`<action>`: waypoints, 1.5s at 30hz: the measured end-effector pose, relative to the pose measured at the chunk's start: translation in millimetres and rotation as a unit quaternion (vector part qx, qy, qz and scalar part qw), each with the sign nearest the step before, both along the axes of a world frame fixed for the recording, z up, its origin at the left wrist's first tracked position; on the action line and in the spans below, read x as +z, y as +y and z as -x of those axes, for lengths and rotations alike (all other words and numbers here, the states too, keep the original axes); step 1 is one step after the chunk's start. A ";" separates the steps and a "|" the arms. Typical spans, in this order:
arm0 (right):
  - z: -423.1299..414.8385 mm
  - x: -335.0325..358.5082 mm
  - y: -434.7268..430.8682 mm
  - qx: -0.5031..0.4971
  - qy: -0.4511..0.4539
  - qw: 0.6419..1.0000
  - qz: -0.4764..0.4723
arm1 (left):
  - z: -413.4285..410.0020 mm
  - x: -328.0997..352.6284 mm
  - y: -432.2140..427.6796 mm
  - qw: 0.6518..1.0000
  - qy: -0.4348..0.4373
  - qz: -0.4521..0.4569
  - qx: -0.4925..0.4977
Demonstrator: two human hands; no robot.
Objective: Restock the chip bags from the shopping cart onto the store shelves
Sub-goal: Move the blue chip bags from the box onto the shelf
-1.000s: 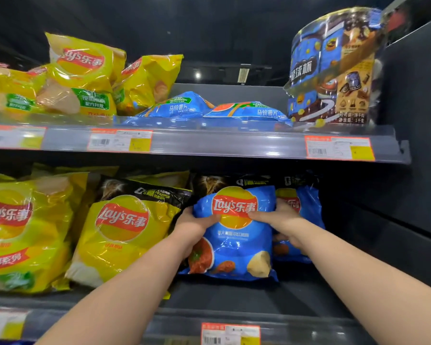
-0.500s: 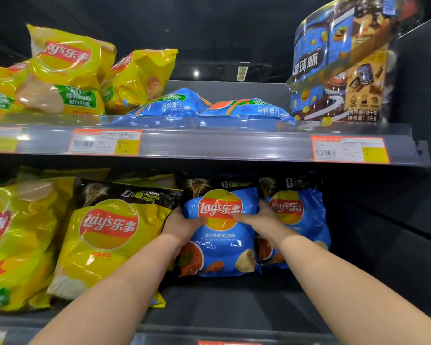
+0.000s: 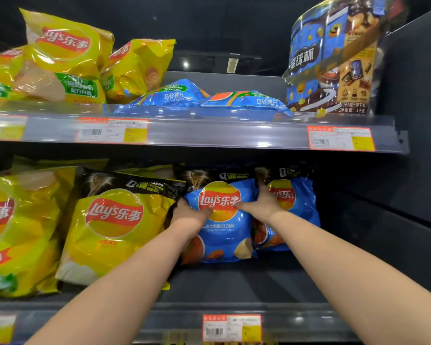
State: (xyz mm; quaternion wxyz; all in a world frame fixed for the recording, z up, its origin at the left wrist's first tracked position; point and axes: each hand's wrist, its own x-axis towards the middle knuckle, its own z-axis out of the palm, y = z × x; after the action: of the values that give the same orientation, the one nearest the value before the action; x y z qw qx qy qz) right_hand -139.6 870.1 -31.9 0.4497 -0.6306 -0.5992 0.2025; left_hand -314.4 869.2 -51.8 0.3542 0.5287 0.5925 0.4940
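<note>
Our left hand (image 3: 189,216) and right hand (image 3: 263,207) pinch the glossy blue chip bag (image 3: 224,236) by its side edges, thumbs in front; we steady it upright, far back on the dark lower shelf (image 3: 234,282).

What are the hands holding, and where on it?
A blue chip bag, by its upper edges: left hand on the left side, right hand on the right.

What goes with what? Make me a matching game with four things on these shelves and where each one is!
Things: 1 front blue bag; 2 round tub; 3 flat blue bags; 4 black-topped yellow bag.
Places: A upper shelf, far right; B lower shelf, gripped by left hand and right hand; C lower shelf, left of the hands; D upper shelf, middle.
Pairs: 1-B, 2-A, 3-D, 4-C.
</note>
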 end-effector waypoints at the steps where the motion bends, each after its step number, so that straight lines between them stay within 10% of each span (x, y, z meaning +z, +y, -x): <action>1: 0.0 2.4 -5.2 -0.017 -0.047 0.999 -0.004 | -0.8 -0.5 -2.8 1.000 0.020 -0.003 -0.004; 8: 7.8 10.9 -68.5 -0.058 -0.367 0.928 0.008 | 5.4 -0.2 -39.0 0.933 0.341 -0.102 -0.051; 15: 21.0 0.9 -129.7 -0.090 -0.511 0.855 0.018 | 36.0 2.6 -90.1 0.759 0.614 -0.215 -0.020; 45: 199.2 -75.5 -354.8 0.276 -0.511 0.814 -0.030 | 218.8 -92.9 -446.2 0.717 0.670 0.154 0.113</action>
State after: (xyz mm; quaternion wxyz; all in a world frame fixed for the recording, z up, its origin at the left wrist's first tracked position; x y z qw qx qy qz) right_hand -338.8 515.3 -107.3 0.0228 -0.4375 -0.8975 -0.0512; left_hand -533.2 423.0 -144.7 -0.1171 0.5887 0.7982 -0.0514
